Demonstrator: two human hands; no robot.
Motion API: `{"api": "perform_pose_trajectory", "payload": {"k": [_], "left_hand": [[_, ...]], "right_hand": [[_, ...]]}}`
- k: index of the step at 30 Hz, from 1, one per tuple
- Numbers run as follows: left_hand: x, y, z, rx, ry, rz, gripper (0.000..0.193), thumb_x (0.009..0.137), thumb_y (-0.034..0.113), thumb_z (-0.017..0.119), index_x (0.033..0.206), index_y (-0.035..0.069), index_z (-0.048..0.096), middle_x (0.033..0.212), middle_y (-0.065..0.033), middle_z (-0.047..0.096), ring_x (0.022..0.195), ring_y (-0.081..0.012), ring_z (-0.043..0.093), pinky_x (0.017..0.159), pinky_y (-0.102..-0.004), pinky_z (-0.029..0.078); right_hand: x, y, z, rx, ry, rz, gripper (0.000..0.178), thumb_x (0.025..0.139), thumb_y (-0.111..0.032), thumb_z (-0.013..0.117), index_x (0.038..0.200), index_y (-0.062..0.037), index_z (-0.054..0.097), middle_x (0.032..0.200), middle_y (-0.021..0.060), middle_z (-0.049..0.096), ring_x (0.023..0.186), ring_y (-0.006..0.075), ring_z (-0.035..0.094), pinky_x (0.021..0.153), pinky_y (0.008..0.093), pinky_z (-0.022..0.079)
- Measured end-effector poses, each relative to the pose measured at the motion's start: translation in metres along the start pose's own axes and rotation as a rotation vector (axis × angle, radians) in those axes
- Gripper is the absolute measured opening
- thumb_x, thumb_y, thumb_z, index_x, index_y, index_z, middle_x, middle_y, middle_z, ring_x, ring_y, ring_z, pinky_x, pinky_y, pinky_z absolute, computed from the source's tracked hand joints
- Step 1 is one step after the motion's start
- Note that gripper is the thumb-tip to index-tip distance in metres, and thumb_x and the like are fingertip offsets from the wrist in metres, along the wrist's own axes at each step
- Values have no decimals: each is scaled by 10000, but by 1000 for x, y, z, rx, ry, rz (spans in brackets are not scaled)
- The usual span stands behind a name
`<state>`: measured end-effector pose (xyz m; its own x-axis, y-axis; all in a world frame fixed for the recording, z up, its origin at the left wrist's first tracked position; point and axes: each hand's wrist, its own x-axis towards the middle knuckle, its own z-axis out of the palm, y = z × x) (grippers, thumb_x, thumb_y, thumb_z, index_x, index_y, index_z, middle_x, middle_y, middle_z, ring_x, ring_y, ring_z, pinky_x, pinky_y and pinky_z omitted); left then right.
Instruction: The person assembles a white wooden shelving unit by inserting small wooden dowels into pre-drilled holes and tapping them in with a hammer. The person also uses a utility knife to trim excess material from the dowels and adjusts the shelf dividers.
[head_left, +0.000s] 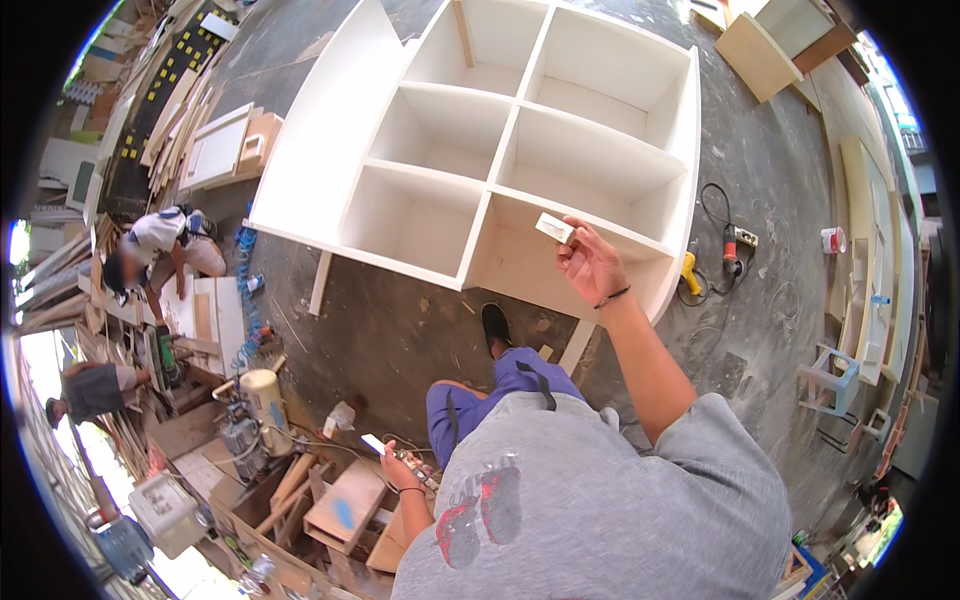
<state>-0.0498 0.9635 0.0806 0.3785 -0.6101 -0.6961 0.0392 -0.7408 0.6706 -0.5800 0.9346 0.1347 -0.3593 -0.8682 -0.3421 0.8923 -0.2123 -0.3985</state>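
Observation:
My right hand [590, 262] is raised in front of a white cubby shelf unit [500, 150] lying on the concrete floor. Its fingers pinch a small pale rectangular block [554, 228], held over the lower right compartment. My left hand [400, 470] hangs low by my left hip and holds a small white flat piece [373, 443] at its fingertips, above a cluttered pile of wood scraps. My blue trousers and one black shoe [495, 325] show below the shelf.
A yellow power tool [690, 275] and a socket strip with cable [738, 240] lie right of the shelf. A compressor tank [265, 400] and wood offcuts crowd the lower left. Two other people work at the left. Boards lean along the right wall beside a small stool [830, 380].

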Motion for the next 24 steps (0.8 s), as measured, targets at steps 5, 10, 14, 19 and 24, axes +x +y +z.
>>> {"api": "perform_pose_trajectory", "payload": {"k": [5, 10, 14, 19, 24], "left_hand": [[45, 77, 42, 239, -117, 99, 297, 1009, 344, 406, 1093, 101, 556, 575, -63, 502, 383, -166, 483, 359, -301, 425], [111, 104, 90, 591, -277, 111, 376, 1017, 369, 418, 1099, 45, 590, 612, -77, 539, 427, -171, 535, 398, -302, 463], [161, 108, 118, 805, -449, 34, 393, 1022, 390, 423, 1099, 46, 597, 626, -75, 546, 433, -161, 536, 409, -295, 472], [199, 137, 146, 848, -545, -65, 404, 1028, 415, 438, 1115, 51, 592, 637, -62, 543, 447, -153, 542, 404, -288, 471], [204, 172, 196, 802, -676, -228, 383, 1040, 382, 431, 1158, 44, 566, 678, -57, 556, 481, -142, 559, 424, -277, 490]], "right_hand": [[56, 0, 17, -26, -29, -82, 356, 898, -72, 622, 1243, -61, 540, 1049, 78, 637, 809, 137, 590, 683, 267, 492], [109, 16, -2, 101, -22, -88, 307, 934, -208, 605, 1224, -116, 566, 1136, 127, 638, 886, 156, 608, 708, 289, 515], [150, 43, -37, 93, 59, -122, 326, 975, -351, 531, 1233, -156, 565, 1273, 198, 603, 1064, 244, 625, 809, 367, 510], [178, 105, -87, 97, 167, -197, 371, 970, -371, 526, 1238, -119, 572, 1307, 208, 589, 1164, 313, 598, 895, 425, 503], [117, 220, -99, 167, 281, -112, 391, 1005, -333, 506, 1317, -99, 483, 1254, 197, 601, 1117, 305, 615, 853, 408, 536]]}}
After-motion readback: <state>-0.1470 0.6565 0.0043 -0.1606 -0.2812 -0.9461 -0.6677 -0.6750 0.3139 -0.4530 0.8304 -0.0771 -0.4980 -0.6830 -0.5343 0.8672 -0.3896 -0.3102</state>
